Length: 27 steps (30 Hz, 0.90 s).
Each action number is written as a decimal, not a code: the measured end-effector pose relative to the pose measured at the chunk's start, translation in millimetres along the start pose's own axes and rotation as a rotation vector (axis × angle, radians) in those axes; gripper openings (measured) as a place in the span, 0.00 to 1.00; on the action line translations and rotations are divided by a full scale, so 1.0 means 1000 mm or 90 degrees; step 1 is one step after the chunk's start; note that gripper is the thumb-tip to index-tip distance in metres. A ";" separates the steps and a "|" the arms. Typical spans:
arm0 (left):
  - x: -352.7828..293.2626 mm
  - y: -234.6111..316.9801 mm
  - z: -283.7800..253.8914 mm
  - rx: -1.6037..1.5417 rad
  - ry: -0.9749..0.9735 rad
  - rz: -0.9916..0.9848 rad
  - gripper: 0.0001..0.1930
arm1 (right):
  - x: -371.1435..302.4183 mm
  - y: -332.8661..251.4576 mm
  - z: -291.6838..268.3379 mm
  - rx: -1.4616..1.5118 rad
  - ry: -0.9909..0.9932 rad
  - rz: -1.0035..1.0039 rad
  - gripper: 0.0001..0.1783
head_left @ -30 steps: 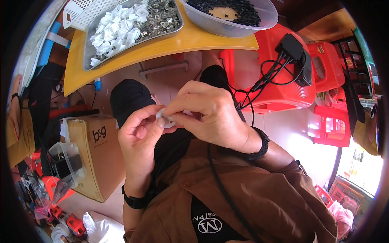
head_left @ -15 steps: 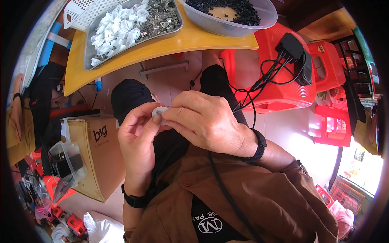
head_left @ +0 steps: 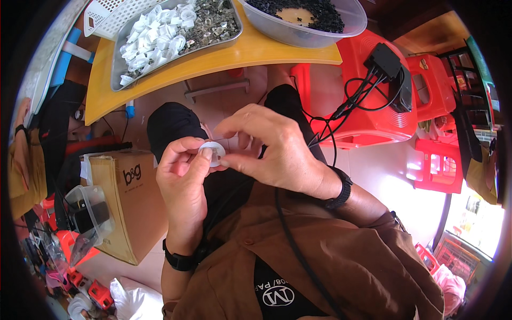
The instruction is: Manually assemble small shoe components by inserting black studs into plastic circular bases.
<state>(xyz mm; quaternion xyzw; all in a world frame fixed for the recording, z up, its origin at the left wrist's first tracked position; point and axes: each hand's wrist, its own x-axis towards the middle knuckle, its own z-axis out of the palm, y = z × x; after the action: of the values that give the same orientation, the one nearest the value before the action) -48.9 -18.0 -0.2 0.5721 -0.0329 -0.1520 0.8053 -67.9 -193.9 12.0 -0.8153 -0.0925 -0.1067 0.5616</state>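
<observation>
Over my lap, my left hand [head_left: 184,176] pinches a small round white plastic part [head_left: 216,150] between thumb and fingers. Its face shows a recess with small details too fine to make out. Close on its right is my right hand [head_left: 280,152], with thumb and index finger spread apart and no object visible between them. The right thumb tip is at the part's right edge; whether it touches is unclear. On the yellow table [head_left: 288,60] ahead, a metal tray [head_left: 115,72] bears a heap of similar white plastic parts [head_left: 152,40] and a pile of small metal pieces [head_left: 210,26].
A clear plastic tub [head_left: 298,38] of small black pieces stands at the table's right. Behind the tray is a white perforated basket [head_left: 106,18]. Red stools [head_left: 368,125] with black cabled boxes [head_left: 384,60] are at right. A cardboard box [head_left: 130,213] stands left; a cable [head_left: 293,234] crosses my shirt.
My right hand's fingers have lifted and spread away from the round white part, which now shows more of its face. The left hand keeps its pinch, nearly unmoved.
</observation>
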 end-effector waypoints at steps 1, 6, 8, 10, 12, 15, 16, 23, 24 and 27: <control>0.000 -0.002 -0.001 0.014 -0.001 0.007 0.07 | 0.001 0.001 0.004 0.004 -0.013 -0.036 0.19; 0.000 0.000 0.003 -0.013 0.011 -0.030 0.08 | 0.000 0.005 0.010 0.010 -0.027 -0.040 0.20; 0.001 0.004 0.007 -0.045 0.017 -0.060 0.08 | 0.001 0.007 0.008 -0.020 -0.005 -0.060 0.20; 0.002 0.005 0.006 -0.066 0.020 -0.075 0.12 | 0.001 0.006 0.007 -0.016 0.004 -0.065 0.20; 0.002 0.004 0.003 -0.081 0.000 -0.081 0.13 | 0.001 0.006 0.006 -0.013 0.014 -0.069 0.20; 0.001 0.004 0.003 -0.099 -0.020 -0.090 0.13 | 0.000 0.007 0.007 -0.052 0.015 -0.109 0.21; 0.001 0.004 0.003 -0.102 -0.019 -0.092 0.13 | 0.000 0.007 0.007 -0.059 0.030 -0.125 0.21; 0.001 0.000 0.001 -0.139 -0.062 -0.098 0.10 | 0.001 0.011 0.007 -0.112 0.065 -0.236 0.21; 0.003 0.000 0.002 -0.120 -0.057 -0.100 0.10 | 0.001 0.012 0.006 -0.117 0.068 -0.238 0.21; 0.003 -0.001 0.001 -0.107 -0.057 -0.094 0.09 | 0.002 0.009 0.005 -0.150 0.077 -0.275 0.20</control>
<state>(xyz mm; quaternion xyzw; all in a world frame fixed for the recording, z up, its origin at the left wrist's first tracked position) -46.3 -19.9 -1.2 0.4959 -0.0138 -0.2383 0.8349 -63.4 -192.2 2.5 -0.8284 -0.2180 -0.2829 0.4315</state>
